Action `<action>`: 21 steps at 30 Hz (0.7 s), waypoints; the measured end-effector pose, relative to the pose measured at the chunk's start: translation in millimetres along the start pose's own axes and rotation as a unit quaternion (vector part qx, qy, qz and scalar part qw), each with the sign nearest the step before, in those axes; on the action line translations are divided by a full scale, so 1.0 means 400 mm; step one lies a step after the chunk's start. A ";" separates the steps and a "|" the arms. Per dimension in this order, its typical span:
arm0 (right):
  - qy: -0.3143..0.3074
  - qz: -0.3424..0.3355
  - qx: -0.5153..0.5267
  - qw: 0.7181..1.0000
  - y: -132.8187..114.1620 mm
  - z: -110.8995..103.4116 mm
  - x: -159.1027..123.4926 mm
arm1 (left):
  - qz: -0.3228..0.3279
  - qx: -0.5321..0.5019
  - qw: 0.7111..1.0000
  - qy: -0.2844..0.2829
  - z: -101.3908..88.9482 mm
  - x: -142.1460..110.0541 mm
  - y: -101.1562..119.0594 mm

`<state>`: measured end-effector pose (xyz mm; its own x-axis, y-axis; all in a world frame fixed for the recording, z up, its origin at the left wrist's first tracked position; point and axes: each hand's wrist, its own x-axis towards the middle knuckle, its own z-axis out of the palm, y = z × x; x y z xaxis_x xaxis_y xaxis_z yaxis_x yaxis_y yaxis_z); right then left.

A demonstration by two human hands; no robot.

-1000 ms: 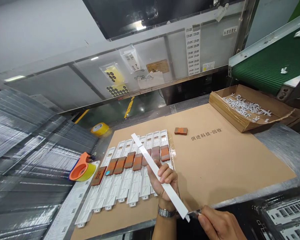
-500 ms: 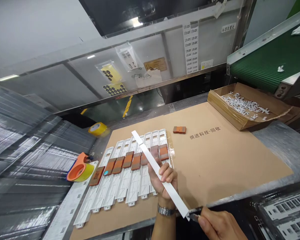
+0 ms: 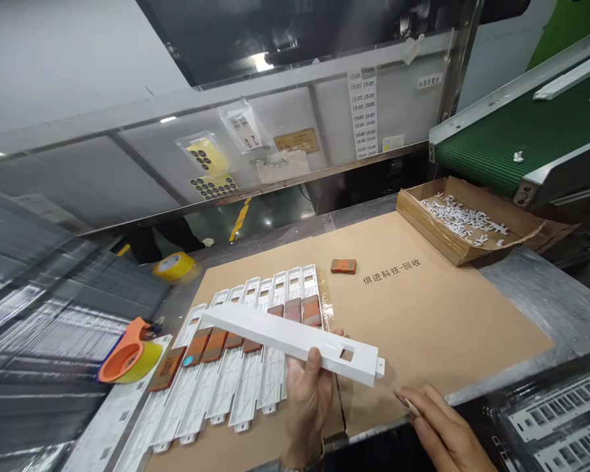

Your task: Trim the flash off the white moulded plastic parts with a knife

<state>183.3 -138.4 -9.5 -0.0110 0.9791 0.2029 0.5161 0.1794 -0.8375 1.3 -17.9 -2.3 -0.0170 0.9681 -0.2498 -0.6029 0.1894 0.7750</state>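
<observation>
My left hand point(image 3: 309, 387) is closed around a long white plastic strip point(image 3: 275, 331), thumb on the near side. The strip is tilted, with a rectangular window and a small tab at its right end. To the right of that end, apart from it, my right hand point(image 3: 442, 426) has thumb and index finger pinched together. What sits in the pinch, if anything, I cannot make out. Beneath and left of the held strip lies a row of white plastic strips point(image 3: 246, 393), ribbed side up. Orange-brown blocks point(image 3: 215, 345) rest across them.
Another orange-brown block point(image 3: 343, 266) lies on the cardboard sheet point(image 3: 423, 328). A cardboard box point(image 3: 425, 229) of small white pieces stands back right, below a green conveyor point(image 3: 501, 141). Yellow tape point(image 3: 174, 265) and an orange tape dispenser point(image 3: 128, 360) are on the left.
My left hand has turned the white strip from steeply slanted to nearly level, showing its window and tab. My right hand has come away from the strip's end; the dark tool seen there is no longer visible.
</observation>
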 end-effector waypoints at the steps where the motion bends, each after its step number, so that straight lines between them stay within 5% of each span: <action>1: 0.002 -0.004 -0.012 1.000 0.002 0.002 0.000 | 0.019 0.021 0.999 0.019 0.004 -0.004 -0.002; 6: 0.034 -0.040 -0.075 0.996 0.007 0.022 0.004 | 0.077 0.066 0.992 0.081 0.028 -0.015 -0.001; 21: 0.061 -0.104 -0.185 0.975 0.029 0.053 0.003 | 0.093 0.092 0.987 0.098 0.041 -0.027 0.010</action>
<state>171.0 -133.1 -29.8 -0.0579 0.9027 0.4265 0.7881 0.3036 -0.5355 12.0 -24.8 13.0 -0.2781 0.9422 -0.1867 -0.4201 0.0555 0.9058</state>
